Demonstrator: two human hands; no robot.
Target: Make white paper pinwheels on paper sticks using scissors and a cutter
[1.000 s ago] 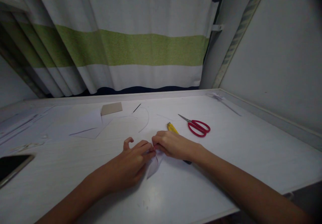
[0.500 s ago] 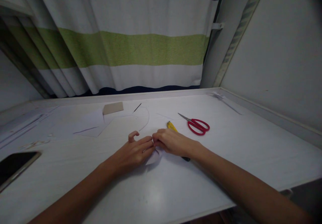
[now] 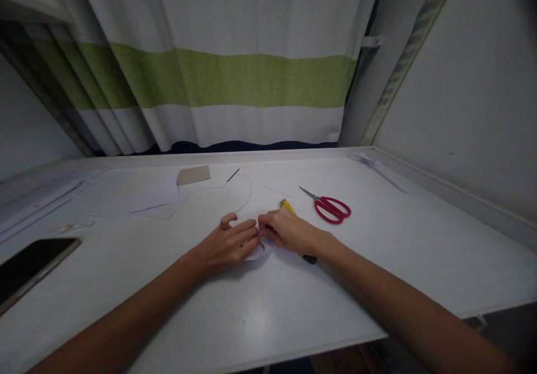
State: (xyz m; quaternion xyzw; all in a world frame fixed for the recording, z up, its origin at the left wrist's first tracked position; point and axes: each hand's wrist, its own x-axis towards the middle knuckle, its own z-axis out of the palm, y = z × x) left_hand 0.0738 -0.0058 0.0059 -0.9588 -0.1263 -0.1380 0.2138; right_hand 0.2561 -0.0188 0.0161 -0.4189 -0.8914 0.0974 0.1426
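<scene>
My left hand (image 3: 230, 243) and my right hand (image 3: 287, 229) meet at the fingertips over the middle of the table. Between them is a small piece of white paper (image 3: 258, 253), mostly covered by the fingers. Both hands are closed on it, the left from one side with its index finger curled up, the right in a pinch. Under my right hand lies a yellow utility knife (image 3: 287, 206), its dark end showing below the wrist. Just beyond, to the right, rest scissors with red handles (image 3: 333, 209).
A phone (image 3: 36, 267) lies at the left edge. Further back are white paper sheets (image 3: 157, 195), a beige card (image 3: 193, 175), a thin dark stick (image 3: 232, 176) and paper strips (image 3: 380, 171) in the right corner. A striped curtain (image 3: 251, 77) hangs behind the white table (image 3: 235, 329).
The camera view has shifted slightly, so everything sits a little further right. Both hands stay together on the paper, which shows at a slightly different angle below the fingers.
</scene>
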